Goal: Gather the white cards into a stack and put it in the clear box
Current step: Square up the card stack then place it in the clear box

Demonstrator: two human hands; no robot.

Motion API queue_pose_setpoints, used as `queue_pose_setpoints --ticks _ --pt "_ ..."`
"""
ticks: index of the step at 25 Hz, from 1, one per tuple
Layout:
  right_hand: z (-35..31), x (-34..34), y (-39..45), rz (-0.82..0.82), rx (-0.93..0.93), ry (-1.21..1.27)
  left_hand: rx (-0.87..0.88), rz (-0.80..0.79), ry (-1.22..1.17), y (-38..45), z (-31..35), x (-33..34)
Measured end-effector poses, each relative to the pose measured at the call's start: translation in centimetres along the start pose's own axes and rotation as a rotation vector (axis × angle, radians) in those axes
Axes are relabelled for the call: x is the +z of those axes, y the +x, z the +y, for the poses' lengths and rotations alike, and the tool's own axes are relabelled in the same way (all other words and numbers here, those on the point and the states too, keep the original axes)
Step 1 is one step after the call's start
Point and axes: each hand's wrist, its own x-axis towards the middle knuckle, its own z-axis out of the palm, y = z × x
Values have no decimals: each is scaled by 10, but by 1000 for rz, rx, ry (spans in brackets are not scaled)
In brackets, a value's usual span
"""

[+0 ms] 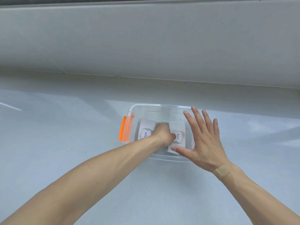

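The clear box (162, 106) with an orange latch (124, 130) on its left end stands on the pale counter. My left hand (164, 133) reaches down inside it, fingers curled and thumb lying on a white card (179, 127) printed "love.". Another white card face (145, 126) shows to the left of that hand, partly hidden by my wrist; I cannot tell whether it is a separate card or a reflection. My right hand (204, 142) hovers flat with fingers spread over the box's right end, its thumb tip at the right card's near corner.
A grey wall ledge (146, 46) runs across just behind the box. The pale counter (65, 127) stretches to the left, right and front of the box. A tan plaster sits on my right wrist.
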Motion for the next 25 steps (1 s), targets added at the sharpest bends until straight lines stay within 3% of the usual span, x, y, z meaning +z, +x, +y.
queue_pose_setpoints --ticks 9,14,25 --pt "2 3 0 23 1 13 -109 -128 162 -3 5 4" --pt "3 6 1 29 -13 36 -84 -150 74 -4 3 9" --pt "3 7 1 52 -6 9 -60 -228 390 -8 10 9"
